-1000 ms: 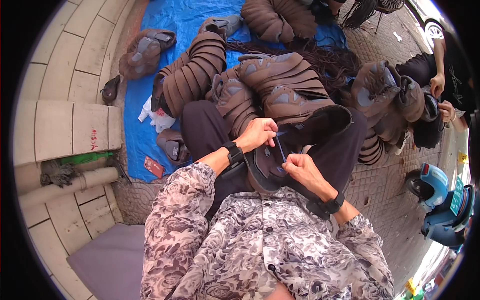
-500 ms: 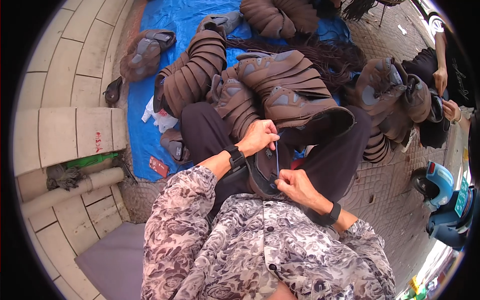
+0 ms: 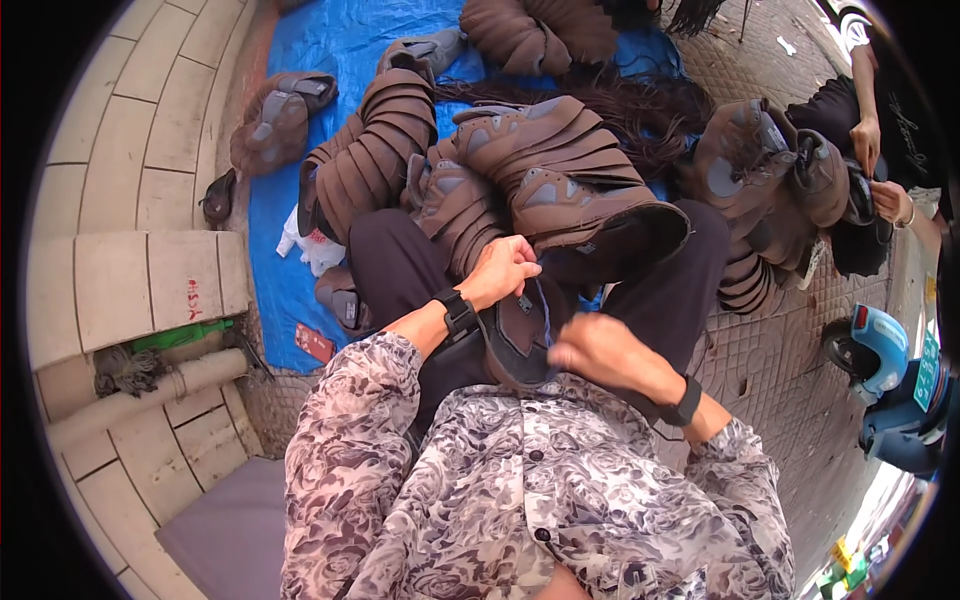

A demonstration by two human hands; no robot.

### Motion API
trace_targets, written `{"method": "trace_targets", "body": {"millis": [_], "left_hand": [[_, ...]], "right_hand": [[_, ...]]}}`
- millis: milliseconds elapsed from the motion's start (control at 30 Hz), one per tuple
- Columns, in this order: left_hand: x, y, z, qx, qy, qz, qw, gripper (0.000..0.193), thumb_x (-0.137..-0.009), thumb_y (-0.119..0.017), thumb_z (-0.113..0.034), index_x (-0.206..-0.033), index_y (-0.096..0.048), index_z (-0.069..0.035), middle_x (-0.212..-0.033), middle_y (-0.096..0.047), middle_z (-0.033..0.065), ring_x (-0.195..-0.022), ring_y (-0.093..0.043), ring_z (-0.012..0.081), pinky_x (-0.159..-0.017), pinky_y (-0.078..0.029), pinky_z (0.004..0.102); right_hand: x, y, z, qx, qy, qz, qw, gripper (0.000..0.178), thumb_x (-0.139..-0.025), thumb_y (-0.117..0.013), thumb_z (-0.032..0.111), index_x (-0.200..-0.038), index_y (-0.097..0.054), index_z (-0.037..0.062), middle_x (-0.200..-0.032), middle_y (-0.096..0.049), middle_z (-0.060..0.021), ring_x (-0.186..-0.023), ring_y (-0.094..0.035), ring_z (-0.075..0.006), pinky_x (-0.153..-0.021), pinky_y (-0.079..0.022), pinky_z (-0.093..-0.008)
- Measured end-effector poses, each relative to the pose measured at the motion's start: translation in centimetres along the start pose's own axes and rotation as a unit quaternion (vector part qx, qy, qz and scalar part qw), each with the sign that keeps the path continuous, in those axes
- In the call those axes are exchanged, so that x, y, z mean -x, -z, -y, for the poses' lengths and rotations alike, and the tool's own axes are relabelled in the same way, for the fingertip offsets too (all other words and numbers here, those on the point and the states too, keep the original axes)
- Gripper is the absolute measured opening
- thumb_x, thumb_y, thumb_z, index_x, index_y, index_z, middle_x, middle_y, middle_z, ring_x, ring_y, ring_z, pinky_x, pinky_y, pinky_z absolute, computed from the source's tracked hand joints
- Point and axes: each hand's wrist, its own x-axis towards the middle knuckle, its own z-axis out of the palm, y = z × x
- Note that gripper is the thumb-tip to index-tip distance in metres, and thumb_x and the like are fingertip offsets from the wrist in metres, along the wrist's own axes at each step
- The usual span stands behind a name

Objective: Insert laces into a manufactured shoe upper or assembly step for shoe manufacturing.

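Note:
A brown shoe upper (image 3: 517,338) with a dark edge lies in my lap between my thighs. My left hand (image 3: 499,272) is closed in a pinch above its far end, holding a thin blue cord (image 3: 544,310). From there the cord hangs slack and wavy toward the near edge of the upper. Close to that lower end is my right hand (image 3: 612,352), on the right side of the upper. Motion smears its fingers, so their grip is unclear. Stacked brown and grey shoe uppers (image 3: 575,200) rest just beyond my knees.
More uppers (image 3: 375,130) and a heap of dark brown laces (image 3: 610,115) lie on a blue tarp (image 3: 285,215). A red card-like object (image 3: 315,342) sits at left. Another person's hands (image 3: 880,180) work on an upper at right, near a parked blue scooter (image 3: 885,360).
The cord, straight and taut before, now hangs slack. My right hand has moved slightly right of the upper's near edge and blurred. The whole view has shifted a little.

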Motion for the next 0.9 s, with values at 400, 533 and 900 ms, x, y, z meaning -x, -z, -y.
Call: {"method": "trace_targets", "body": {"millis": [400,533,900], "left_hand": [[-0.2,-0.3,0.5,-0.011,0.013,-0.018,1.000,0.011,-0.080,-0.059,-0.002,-0.086,-0.051,0.003,-0.067,-0.055,0.0063,-0.043,-0.049,0.0101,-0.040,-0.037,0.0239],[-0.3,-0.1,0.4,-0.054,0.020,0.001,0.998,0.010,-0.081,-0.058,-0.005,-0.085,-0.052,0.003,-0.068,-0.057,0.0069,-0.042,-0.048,0.0098,-0.039,-0.037,0.0242],[-0.2,0.3,1.4,0.021,-0.013,0.063,0.998,0.013,-0.083,-0.052,-0.010,-0.087,-0.050,0.003,-0.077,-0.059,0.0097,-0.044,-0.049,0.0101,-0.041,-0.038,0.0247]], "right_hand": [[-9.0,-2.9,-5.7,-0.481,-0.276,-0.244,0.796,0.028,-0.082,-0.056,0.021,-0.099,-0.056,-0.0020,-0.082,-0.061,-0.0070,-0.054,-0.055,-0.0114,-0.047,-0.043,-0.0243],[-10.0,-4.0,-6.1,-0.443,-0.250,-0.287,0.812,0.021,-0.078,-0.060,0.018,-0.084,-0.059,-0.0022,-0.072,-0.061,-0.0071,-0.049,-0.053,-0.0121,-0.045,-0.041,-0.0261],[-9.6,-3.4,-7.9,-0.645,-0.230,-0.175,0.707,0.013,-0.077,-0.063,0.020,-0.081,-0.058,0.0093,-0.066,-0.051,0.0011,-0.048,-0.043,-0.0089,-0.043,-0.036,-0.0239]]}}
